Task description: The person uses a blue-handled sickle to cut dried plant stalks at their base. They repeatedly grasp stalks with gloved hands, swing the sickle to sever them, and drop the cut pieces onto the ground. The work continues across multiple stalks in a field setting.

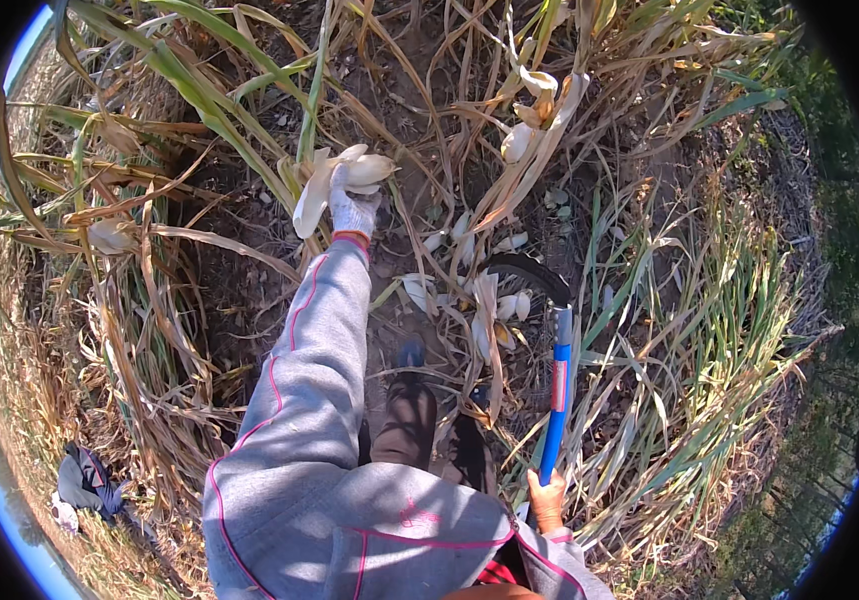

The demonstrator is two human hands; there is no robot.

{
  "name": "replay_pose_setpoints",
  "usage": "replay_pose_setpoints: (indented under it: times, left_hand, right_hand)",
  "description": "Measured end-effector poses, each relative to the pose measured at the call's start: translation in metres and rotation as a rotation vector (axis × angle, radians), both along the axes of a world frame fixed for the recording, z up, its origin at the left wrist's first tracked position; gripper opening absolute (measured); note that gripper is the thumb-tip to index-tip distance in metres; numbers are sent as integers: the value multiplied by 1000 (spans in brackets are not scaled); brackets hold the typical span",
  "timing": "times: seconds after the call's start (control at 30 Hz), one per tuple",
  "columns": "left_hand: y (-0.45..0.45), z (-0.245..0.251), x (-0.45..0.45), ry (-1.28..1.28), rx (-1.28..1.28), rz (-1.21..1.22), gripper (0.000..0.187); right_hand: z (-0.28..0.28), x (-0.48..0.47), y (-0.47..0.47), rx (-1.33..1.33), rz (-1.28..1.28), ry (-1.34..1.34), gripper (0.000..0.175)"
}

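My left hand (353, 206), in a white knit glove, grips the pale husk of a corn ear (371, 170) that hangs beside green and dry corn stalks. A loose flap of husk droops to the left of the glove. My bare right hand (547, 496) is closed round the lower end of the blue handle of a sickle (557, 420). Its dark curved blade (530, 268) points up and left over the ground. Husk-covered ears (517, 142) hang on a dry stalk at the upper right. Pieces of pale husk (513, 306) lie near the blade.
Standing corn stalks (204, 105) lean in from the upper left, with another husked ear (112, 235) below them. Flattened leaves and stalks (669, 420) cover the right side. A person in dark and grey clothing (88, 480) is at the lower left. Trees line the far right.
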State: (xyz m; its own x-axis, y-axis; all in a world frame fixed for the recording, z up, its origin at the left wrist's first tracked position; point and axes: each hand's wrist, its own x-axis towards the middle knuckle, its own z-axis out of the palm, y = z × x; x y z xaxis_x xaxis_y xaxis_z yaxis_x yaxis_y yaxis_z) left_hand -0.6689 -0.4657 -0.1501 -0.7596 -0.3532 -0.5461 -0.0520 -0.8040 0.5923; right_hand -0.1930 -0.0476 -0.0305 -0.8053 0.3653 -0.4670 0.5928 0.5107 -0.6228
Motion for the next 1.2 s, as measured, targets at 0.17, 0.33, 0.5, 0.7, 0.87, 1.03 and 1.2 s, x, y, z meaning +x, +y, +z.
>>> replay_pose_setpoints:
  times: [0.17, 0.33, 0.5, 0.7, 0.87, 1.03, 1.2]
  left_hand:
    - [36, 60, 29, 108, 294, -93, 65]
    - [56, 97, 59, 213, 404, 81, 51]
    - [45, 115, 104, 317, 109, -68, 38]
    - [-42, -10, 179, 293, 22, -165, 34]
    - [-20, 80, 177, -222, -613, -366, 27]
    - [-56, 53, 181, -226, -993, -433, 33]
    - [-63, 51, 179, -256, -1069, -514, 33]
  right_hand:
    - [-8, -24, 28, -77, 12, 44, 21]
    - [11, -69, 36, -85, 58, 235, 14]
    - [0, -134, 36, -53, 133, 310, 22]
    - [-2, -190, 16, -418, 149, 60, 20]
    - [-35, -223, -19, -247, 453, 334, 23]
    - [-36, -265, -71, -15, 707, 358, 29]
    - [-36, -299, -109, -125, 691, 611, 21]
